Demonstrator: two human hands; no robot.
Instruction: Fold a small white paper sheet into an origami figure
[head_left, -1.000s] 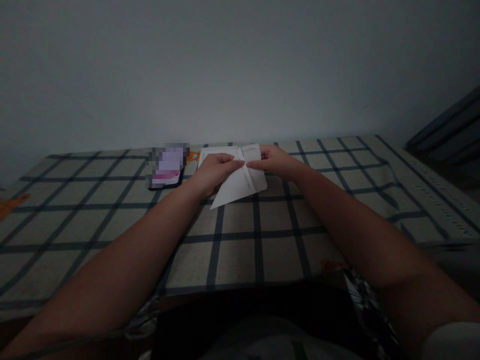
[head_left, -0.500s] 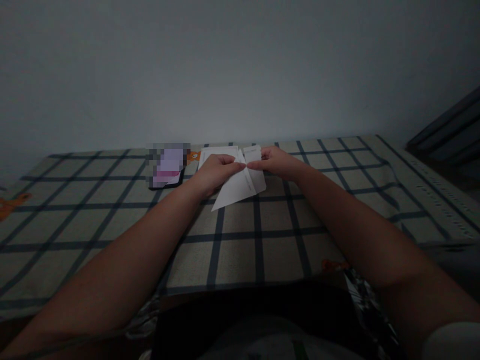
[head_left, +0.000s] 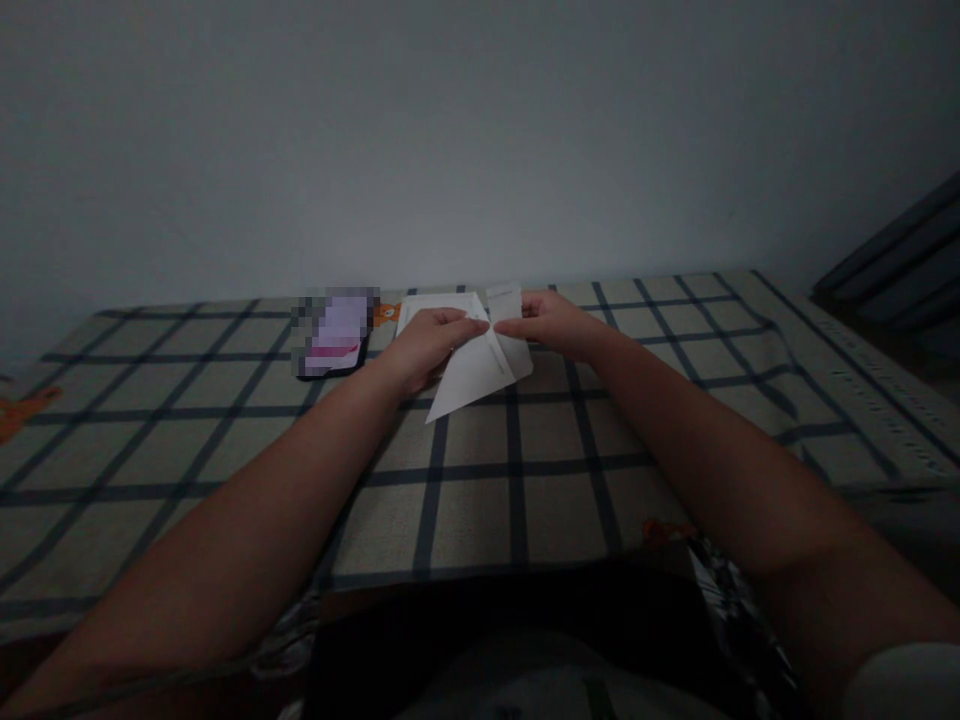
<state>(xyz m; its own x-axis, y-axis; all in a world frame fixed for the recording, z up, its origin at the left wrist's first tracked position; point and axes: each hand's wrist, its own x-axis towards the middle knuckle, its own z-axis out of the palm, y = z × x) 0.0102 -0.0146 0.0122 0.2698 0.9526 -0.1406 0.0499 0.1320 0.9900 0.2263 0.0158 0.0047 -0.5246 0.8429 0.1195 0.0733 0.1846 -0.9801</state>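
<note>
Between my hands is a folded sheet of white paper [head_left: 480,375], with a pointed corner toward me on the left and a narrow upright flap at its far side. My left hand [head_left: 429,345] pinches it from the left, thumb lying on top near the middle crease. From the right, my right hand [head_left: 555,322] grips it too, its thumb tip close to the left thumb tip. The fingers under the paper are partly hidden. Behind my left hand lies another white sheet [head_left: 431,301], flat on the cloth and partly covered.
A phone [head_left: 341,325] with a blurred, lilac screen lies left of the paper. The checked tablecloth [head_left: 480,510] spreads over the table, which meets a plain wall [head_left: 480,150] at the back. A dark slatted object [head_left: 900,240] stands at the far right.
The paper has tilted slightly: its far flap stands a little higher and its near point has shifted slightly right. Both hands keep their grip and have barely moved.
</note>
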